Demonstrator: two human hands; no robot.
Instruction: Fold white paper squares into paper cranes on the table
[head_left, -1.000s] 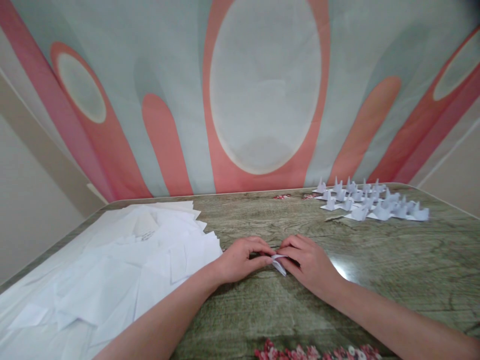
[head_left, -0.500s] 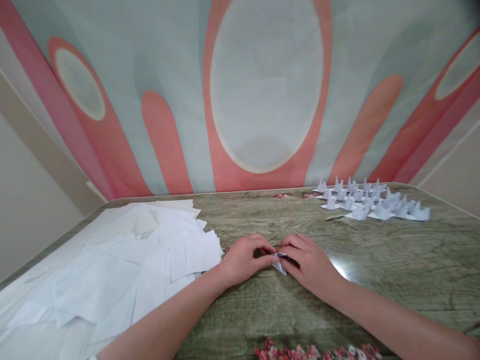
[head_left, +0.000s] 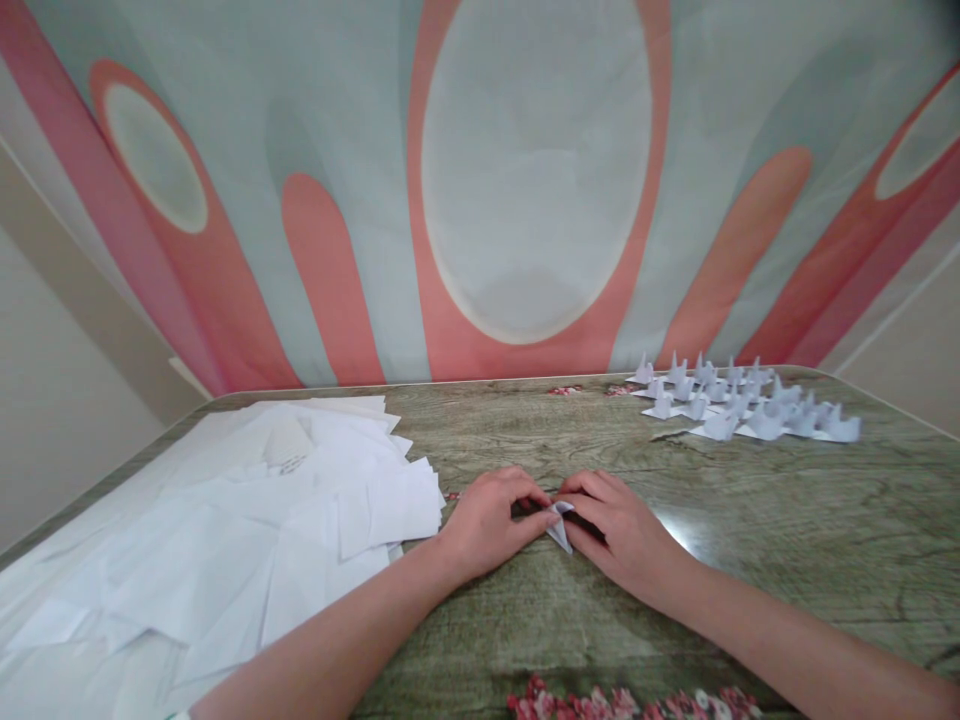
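Observation:
A small piece of folded white paper [head_left: 559,530] is held between my two hands, low over the middle of the table. My left hand [head_left: 501,515] pinches it from the left, thumb in front and fingers behind. From the right, my right hand [head_left: 616,522] grips it, its fingers closed on the edge. A pointed flap of the paper sticks out below toward me. Part of the fold is hidden behind my fingers.
Loose white paper sheets [head_left: 217,530] lie in a wide, overlapping pile at the left. Several folded paper cranes [head_left: 765,415] stand in rows at the back right of the wood-patterned table [head_left: 810,540]. A patterned backdrop [head_left: 536,170] rises behind the table.
Both hands stay almost in place on the folded paper. Its flap shows slightly more and points a little lower between the fingers. The view has shifted slightly.

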